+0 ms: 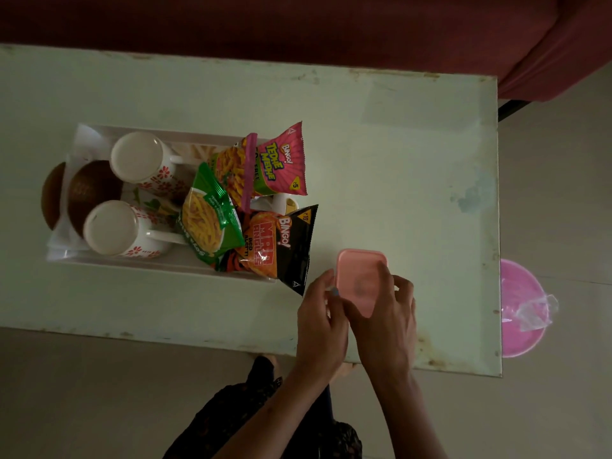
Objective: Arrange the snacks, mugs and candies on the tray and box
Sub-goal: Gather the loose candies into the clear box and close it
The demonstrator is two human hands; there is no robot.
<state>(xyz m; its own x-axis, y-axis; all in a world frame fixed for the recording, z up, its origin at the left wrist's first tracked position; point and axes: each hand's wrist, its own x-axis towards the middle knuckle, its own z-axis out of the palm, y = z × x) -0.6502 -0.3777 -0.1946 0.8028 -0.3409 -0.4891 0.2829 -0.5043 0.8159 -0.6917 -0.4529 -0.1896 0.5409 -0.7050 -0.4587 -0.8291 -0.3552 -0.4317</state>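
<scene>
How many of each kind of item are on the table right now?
Mugs: 2
Snack packets: 3
Brown bowls: 2
Tray: 1
Pink box: 1, held by both hands
Total: 9

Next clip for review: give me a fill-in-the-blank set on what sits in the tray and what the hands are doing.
1. Both mugs in the white tray stand ____ side up.
2. The left hand and right hand hold a small ____ box over the table.
3. The black snack packet sticks out over the tray's ____ end.

Missing words: bottom; pink; right
</scene>
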